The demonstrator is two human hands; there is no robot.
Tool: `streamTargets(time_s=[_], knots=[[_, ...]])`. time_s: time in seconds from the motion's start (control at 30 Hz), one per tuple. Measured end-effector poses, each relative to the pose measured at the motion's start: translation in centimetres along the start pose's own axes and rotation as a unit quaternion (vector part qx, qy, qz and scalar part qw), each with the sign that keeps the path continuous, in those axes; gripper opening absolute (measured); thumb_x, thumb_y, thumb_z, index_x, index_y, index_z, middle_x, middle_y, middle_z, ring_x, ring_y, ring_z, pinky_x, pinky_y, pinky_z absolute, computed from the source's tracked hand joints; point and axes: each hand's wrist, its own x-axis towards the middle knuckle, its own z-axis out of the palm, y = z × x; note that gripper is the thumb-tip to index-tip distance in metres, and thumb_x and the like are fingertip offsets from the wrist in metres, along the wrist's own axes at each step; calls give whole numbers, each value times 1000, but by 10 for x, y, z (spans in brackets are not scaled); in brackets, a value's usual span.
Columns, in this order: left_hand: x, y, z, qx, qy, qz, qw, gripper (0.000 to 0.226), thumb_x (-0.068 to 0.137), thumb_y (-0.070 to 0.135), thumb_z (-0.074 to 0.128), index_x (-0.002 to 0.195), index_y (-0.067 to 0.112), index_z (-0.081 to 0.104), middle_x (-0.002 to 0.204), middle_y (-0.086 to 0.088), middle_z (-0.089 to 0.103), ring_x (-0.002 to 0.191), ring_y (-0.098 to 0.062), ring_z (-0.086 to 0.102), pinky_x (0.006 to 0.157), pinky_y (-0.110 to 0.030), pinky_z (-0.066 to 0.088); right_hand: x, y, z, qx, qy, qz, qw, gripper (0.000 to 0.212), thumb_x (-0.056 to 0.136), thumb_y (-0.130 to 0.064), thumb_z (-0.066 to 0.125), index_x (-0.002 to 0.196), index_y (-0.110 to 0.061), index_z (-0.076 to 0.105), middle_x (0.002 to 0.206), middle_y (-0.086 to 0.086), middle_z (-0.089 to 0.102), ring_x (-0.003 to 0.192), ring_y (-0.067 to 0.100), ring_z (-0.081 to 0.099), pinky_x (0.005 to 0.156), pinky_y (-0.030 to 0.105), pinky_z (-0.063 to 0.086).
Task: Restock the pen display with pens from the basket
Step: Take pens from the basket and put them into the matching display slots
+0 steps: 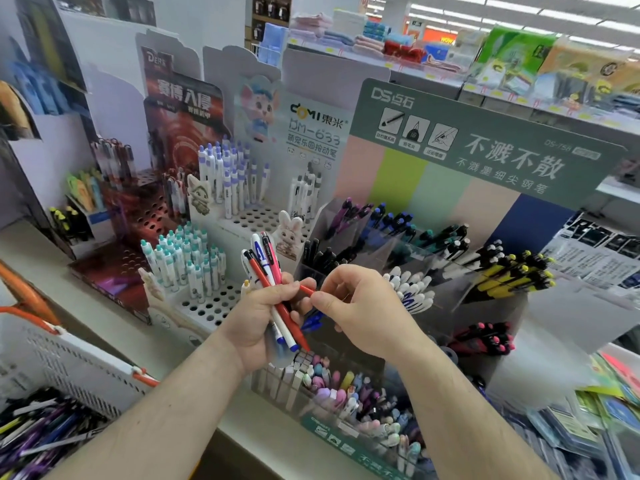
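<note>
While our left hand (258, 318) is gripping a pen bundle (268, 271), our right hand (360, 306) is pinching what seems a red pen (306, 289) at the fingertips.

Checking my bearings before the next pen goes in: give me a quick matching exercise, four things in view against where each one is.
Things:
1. bunch of pens
2. basket
3. yellow-and-black pens
4. teal-capped white pens

Places:
A. bottom-left corner, by the left forearm
B. gripped in the left hand
C. standing in a white holed stand, left of the hands
D. angled compartment of the display, right of the right hand

Pairs: 1-B, 2-A, 3-D, 4-C
</note>
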Motion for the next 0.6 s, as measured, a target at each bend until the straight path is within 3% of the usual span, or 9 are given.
streamTargets(time_s=[0.1,0.23,0.33,0.43,0.5,0.6], knots=[[0,0,3,-18,3,-2,1000,15,74,3,59,82,15,56,80,-7,71,51,-12,63,43,-18,51,-1,1,-3,-34,-14,-1,999,11,92,-34,70,86,-29,62,71,-10,60,61,3,53,52,13,38],[1,0,6,-22,20,-1,1000,15,71,2,60,79,15,57,76,-6,71,52,-13,64,45,-19,53,-2,2,-11,-59,-48,9,997,8,90,-31,70,89,-32,62,78,-10,64,66,5,58,59,20,44],[2,4,3,-48,24,24,998,14,72,1,58,76,14,55,75,-6,69,52,-13,64,45,-18,53,-4,7,-29,-87,-48,22,995,7,94,-34,65,88,-30,64,70,-10,62,56,1,55,52,18,42],[3,7,-1,-73,28,50,996,15,72,1,56,77,14,55,75,-4,68,54,-12,64,46,-17,53,-9,16,-48,-33,14,44,998,20,99,-33,58,84,-23,67,57,-7,54,42,3,42,44,18,35],[3,6,-1,-62,26,53,996,15,71,1,57,77,14,55,74,-5,69,54,-13,65,46,-17,53,-11,20,-52,81,81,64,991,20,99,-24,59,83,-17,67,58,-2,56,47,10,46,49,24,40],[1,0,5,-2,16,36,999,15,73,-1,58,78,13,55,74,-7,70,56,-16,67,47,-19,54,-11,17,-47,231,197,66,951,7,94,-10,66,89,-14,67,72,8,67,58,14,63,61,29,55]])
